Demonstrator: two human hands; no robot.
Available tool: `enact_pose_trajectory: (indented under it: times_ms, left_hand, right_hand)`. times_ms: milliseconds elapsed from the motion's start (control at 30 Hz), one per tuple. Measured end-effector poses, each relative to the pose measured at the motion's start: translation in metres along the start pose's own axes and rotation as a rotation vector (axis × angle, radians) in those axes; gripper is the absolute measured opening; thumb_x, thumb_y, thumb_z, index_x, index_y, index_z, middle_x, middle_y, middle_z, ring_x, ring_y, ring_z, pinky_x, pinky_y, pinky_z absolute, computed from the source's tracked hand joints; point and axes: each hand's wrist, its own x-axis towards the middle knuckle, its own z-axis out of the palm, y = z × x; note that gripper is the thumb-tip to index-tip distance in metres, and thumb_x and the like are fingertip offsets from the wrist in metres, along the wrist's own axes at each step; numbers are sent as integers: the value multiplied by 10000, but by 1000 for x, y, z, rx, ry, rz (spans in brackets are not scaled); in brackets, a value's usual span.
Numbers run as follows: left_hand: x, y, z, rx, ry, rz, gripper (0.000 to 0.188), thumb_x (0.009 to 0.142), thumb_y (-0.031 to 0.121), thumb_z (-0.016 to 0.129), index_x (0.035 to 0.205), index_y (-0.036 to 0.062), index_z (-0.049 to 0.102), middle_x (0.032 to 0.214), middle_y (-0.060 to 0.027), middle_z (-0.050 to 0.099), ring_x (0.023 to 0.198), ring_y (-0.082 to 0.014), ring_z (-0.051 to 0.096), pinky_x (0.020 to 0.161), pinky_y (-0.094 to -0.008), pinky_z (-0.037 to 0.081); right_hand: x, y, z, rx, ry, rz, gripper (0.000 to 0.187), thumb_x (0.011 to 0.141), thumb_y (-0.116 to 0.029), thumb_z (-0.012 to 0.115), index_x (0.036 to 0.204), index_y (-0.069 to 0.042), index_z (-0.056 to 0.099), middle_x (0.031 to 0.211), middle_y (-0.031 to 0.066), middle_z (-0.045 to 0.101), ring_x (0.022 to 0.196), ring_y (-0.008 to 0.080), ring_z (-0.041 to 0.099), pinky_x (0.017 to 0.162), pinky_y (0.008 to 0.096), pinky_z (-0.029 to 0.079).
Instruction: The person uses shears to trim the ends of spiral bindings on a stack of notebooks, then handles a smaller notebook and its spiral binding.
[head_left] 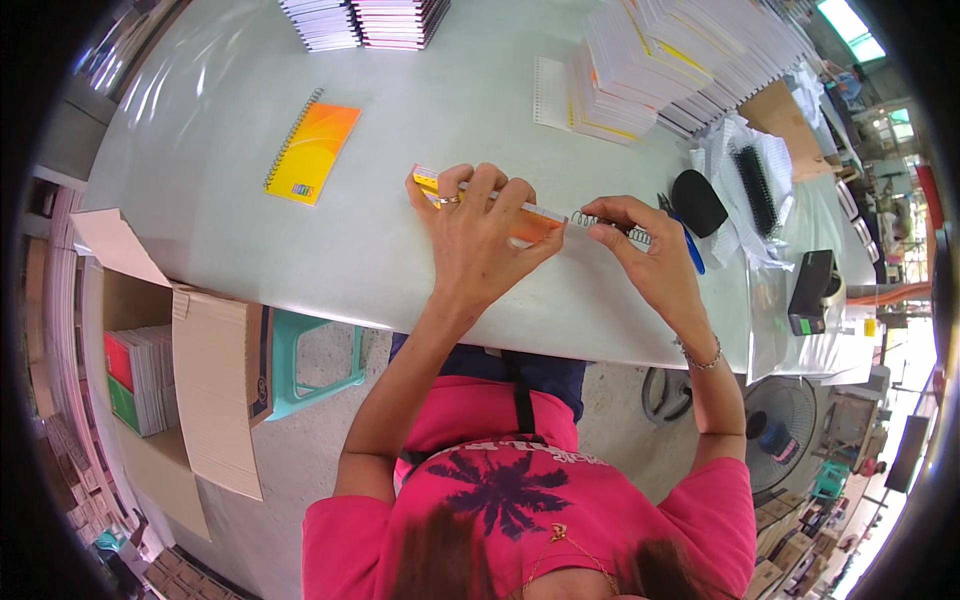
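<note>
My left hand [475, 240] grips a small orange-and-yellow notebook [537, 228] from above, its edge turned toward my right hand. In the fingers of my right hand [648, 262] is a dark wire spiral coil [638, 236], whose left end is at the notebook's right corner. Whether the wire passes through any holes is too small to tell. To the left, a yellow-orange spiral notebook [318, 155] lies flat, its coil along the left edge. Just right of my right hand are a blue-handled tool [693, 247], partly hidden, and a black rounded object [698, 203].
The pale table [220, 240] bears notebook stacks [400, 22] at the back and white page stacks [625, 75] at back right. Black coils [755, 190] lie on plastic wrap at right, near a black device [812, 292]. An open carton [215, 380] and green stool [285, 390] stand lower left.
</note>
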Motion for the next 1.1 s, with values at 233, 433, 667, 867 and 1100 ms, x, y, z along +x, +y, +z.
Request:
enact_pose_trajectory:
  times_ms: [233,433,667,867,1100]
  left_hand:
    - [-2,-3,0,-20,21,20,340,610,380,824,813,200,619,899,26,498,994,-241,470,961,-591,259]
    - [1,-3,-3,-23,-21,6,340,610,377,828,812,198,621,895,29,503,995,-238,473,954,-581,261]
    - [1,-2,-6,13,-70,-4,360,649,390,834,869,195,627,920,30,524,1023,-238,482,959,-564,263]
    - [2,0,-16,2,-157,-69,347,776,354,784,1031,190,615,1017,22,569,1105,-249,489,986,-539,252]
    - [-2,-3,-15,-109,-23,-147,434,785,230,799,1164,158,599,1272,-105,448,1180,-301,439,1026,-532,288]
  right_hand:
    - [1,-3,12,5,49,-56,193,849,-84,721,1031,-24,700,847,76,691,700,158,570,731,297,467]
    - [0,4,24,28,90,-130,148,855,-76,709,997,-45,683,845,55,656,739,172,585,803,321,433]
    - [-2,-4,21,-250,46,-192,148,929,-185,626,1020,-72,653,895,71,637,856,232,582,889,371,345]
    - [0,-6,29,-322,91,-185,148,939,-204,612,988,-65,612,951,73,635,885,260,592,892,386,346]
    - [6,-1,38,-450,210,-261,105,932,-190,608,963,-90,599,931,71,597,922,253,591,893,407,361]
